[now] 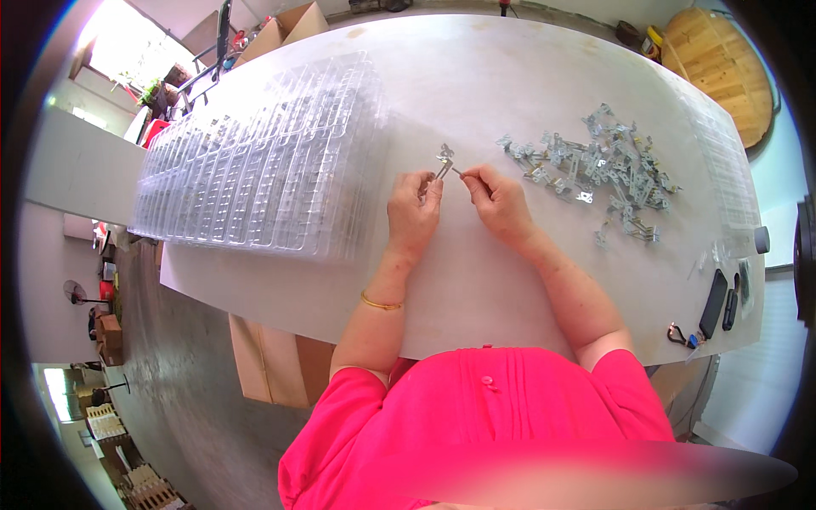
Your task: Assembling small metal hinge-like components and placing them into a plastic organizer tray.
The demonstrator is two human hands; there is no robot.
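- Two hands meet above our white table [476, 76]; clear plastic trays [263, 161] lie left of them.
- Our left hand [414, 210] pinches a small metal bracket [444, 157].
- Our right hand [497, 202] pinches its thin end.
- Loose metal brackets [608, 166] lie right of the hands.

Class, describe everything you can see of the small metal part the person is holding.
The small metal part is a silvery, shiny bracket-like piece, too small to show detail. It is held above the white table, pinched from below by the left hand, while the right hand touches a thin pin at its side.
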